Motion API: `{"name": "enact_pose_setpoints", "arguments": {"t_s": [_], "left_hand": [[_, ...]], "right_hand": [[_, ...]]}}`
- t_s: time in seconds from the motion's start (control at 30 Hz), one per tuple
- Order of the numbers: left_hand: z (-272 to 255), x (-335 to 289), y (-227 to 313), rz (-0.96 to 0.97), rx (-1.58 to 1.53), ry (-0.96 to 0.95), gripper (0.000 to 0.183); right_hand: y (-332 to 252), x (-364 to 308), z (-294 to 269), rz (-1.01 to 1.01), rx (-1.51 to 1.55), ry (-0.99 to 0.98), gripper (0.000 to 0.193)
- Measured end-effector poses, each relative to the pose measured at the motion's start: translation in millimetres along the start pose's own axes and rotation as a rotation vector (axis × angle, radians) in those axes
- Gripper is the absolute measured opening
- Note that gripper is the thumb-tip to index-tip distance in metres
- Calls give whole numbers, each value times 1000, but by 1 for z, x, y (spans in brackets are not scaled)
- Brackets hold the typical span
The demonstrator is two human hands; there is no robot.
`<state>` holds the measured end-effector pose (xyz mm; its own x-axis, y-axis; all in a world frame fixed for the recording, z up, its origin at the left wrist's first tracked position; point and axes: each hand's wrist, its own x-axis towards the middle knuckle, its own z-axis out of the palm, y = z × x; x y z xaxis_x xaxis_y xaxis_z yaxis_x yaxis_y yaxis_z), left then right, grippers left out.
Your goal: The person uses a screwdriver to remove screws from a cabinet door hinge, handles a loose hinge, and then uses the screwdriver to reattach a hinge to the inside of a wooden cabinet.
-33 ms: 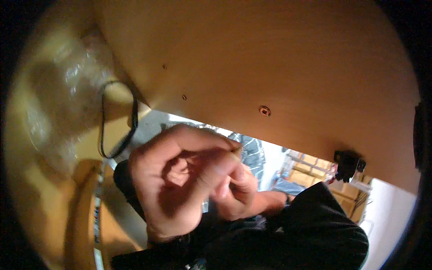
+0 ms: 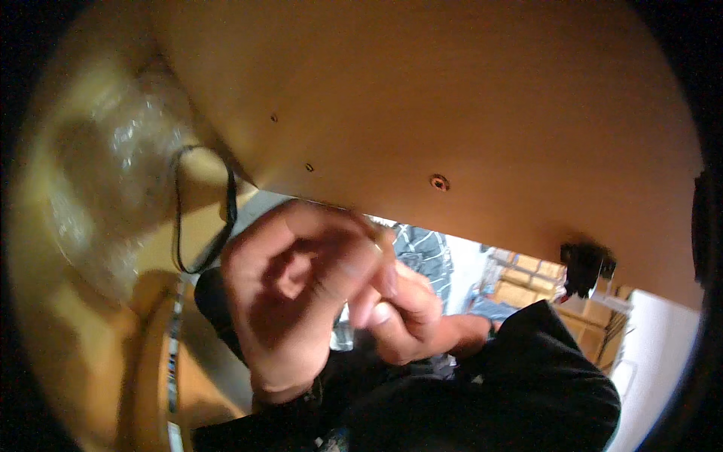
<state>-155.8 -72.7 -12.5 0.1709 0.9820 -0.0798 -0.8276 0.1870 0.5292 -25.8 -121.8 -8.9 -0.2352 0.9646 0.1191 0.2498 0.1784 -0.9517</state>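
My left hand (image 2: 286,290) is curled into a pinch below a large wooden panel (image 2: 489,98). My right hand (image 2: 407,320) comes in from the right, its fingers bent and pinched against the left fingertips. A tiny bright glint shows at the meeting fingertips, but whatever they hold is too small and blurred to name. Close above the hands, the panel's face carries a round metal fitting (image 2: 440,183) and two small holes, one of them a dark hole (image 2: 309,167) nearer the panel's lower edge.
Clear plastic wrap (image 2: 124,143) lies at the left on a yellowish wood surface, beside a black strap loop (image 2: 230,211). A black bracket-like part (image 2: 584,267) sits by the panel's lower right edge. Stacked cartons (image 2: 520,275) and a checked dark cloth (image 2: 422,260) appear beyond.
The left fingertips have shifted slightly left, and the right thumb shows more plainly. Both hands stay pinched together; the surroundings move slightly with the view.
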Motion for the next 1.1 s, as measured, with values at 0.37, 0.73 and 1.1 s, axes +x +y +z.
{"name": "enact_pose_setpoints", "arguments": {"t_s": [0.37,0.73,1.1], "left_hand": [[-3,20,-17,-605,-875,-318,34],[10,23,-36,-886,-896,-725,23],[27,22,-17,-516,-665,-677,23]], "right_hand": [[49,10,-16,-1267,-660,143,34],[6,-17,14,-1096,-852,131,9],[-27,-14,18,-870,-942,39,26]]}}
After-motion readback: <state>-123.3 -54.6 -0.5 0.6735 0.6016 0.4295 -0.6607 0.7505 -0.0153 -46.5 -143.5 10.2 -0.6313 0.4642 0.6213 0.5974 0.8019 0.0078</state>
